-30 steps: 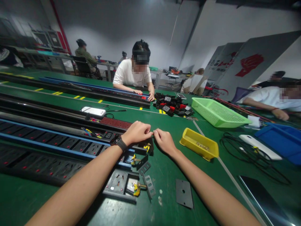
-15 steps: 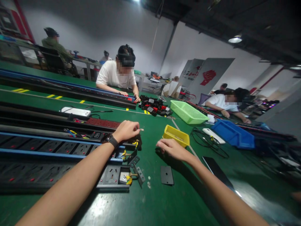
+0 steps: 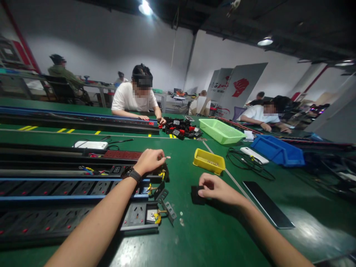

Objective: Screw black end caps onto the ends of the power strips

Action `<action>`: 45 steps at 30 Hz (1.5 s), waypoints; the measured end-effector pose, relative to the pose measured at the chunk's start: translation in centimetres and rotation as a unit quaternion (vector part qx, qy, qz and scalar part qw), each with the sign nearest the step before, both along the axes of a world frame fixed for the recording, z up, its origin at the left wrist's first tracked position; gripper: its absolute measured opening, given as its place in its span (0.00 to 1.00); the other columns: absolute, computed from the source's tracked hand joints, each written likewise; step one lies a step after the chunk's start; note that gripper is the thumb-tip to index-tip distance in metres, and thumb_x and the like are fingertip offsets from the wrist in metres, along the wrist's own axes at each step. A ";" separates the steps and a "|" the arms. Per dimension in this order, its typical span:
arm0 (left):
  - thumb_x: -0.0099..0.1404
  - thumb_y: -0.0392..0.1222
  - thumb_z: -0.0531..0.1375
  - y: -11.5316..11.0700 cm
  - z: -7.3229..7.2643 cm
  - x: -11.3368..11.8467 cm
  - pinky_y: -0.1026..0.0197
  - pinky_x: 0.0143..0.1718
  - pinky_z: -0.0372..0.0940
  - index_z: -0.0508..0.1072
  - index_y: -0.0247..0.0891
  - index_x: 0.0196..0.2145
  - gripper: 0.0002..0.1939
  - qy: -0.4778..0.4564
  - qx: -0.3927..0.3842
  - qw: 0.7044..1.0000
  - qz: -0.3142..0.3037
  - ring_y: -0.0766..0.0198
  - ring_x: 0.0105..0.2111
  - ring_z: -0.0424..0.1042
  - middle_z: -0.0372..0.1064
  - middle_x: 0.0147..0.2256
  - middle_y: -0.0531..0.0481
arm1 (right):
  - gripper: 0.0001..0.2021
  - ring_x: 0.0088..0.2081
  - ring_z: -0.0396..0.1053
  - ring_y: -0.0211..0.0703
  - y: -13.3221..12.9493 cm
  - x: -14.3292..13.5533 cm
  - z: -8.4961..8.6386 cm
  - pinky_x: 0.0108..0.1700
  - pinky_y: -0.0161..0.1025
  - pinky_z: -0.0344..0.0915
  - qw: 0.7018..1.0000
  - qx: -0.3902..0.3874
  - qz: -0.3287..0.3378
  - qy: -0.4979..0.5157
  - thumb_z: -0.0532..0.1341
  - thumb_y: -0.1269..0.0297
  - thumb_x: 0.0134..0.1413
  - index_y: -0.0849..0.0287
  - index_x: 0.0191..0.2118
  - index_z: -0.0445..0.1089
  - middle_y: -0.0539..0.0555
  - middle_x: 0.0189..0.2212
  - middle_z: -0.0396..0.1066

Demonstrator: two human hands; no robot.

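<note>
Plate, black, sits at the right hand, projecting left from its fingertips. Thumb overlaps the plate's right side; thumb and index look pinched on that edge, but can't tell whether it's lifted off the green table. Long axis unclear, fingers cover part. Right hand is clearly nearer. Left hand is well apart, left and farther out, over the socket strip, fingers together on a small pale piece. Yellow bin stands just beyond the right hand.
</note>
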State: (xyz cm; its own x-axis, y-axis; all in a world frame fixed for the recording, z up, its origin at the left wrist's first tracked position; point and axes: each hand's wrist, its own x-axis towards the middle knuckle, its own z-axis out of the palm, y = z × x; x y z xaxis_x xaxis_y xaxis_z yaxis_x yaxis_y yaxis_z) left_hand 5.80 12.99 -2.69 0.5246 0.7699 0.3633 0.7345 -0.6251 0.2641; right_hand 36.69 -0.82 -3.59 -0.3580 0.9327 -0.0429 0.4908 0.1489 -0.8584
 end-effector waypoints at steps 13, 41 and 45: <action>0.70 0.50 0.61 0.2 0.0 0.0 0.63 0.32 0.57 0.79 0.43 0.37 0.11 0.000 -0.012 1.000 -0.015 0.62 0.31 0.75 0.80 0.35 0.52 | 0.11 0.30 0.65 0.42 13.3 -10.0 -5.4 0.34 0.38 0.62 0.943 0.211 -0.244 0.085 0.64 0.57 0.49 0.54 0.24 0.63 0.48 0.24 0.67; 0.68 0.48 0.62 -0.3 0.5 0.1 0.64 0.31 0.60 0.80 0.41 0.36 0.10 -0.028 -0.034 0.999 -0.016 0.62 0.31 0.77 0.81 0.34 0.51 | 0.09 0.33 0.65 0.43 10.5 -10.8 -4.4 0.37 0.39 0.60 0.946 0.307 -0.108 0.011 0.60 0.62 0.60 0.54 0.29 0.62 0.50 0.29 0.66; 0.67 0.47 0.62 -0.4 0.4 0.1 0.64 0.33 0.62 0.81 0.41 0.38 0.10 -0.025 -0.037 0.999 -0.016 0.61 0.32 0.78 0.82 0.34 0.50 | 0.07 0.33 0.65 0.43 10.4 -10.9 -4.3 0.36 0.38 0.60 0.951 0.298 -0.085 -0.003 0.60 0.64 0.59 0.54 0.30 0.62 0.50 0.29 0.67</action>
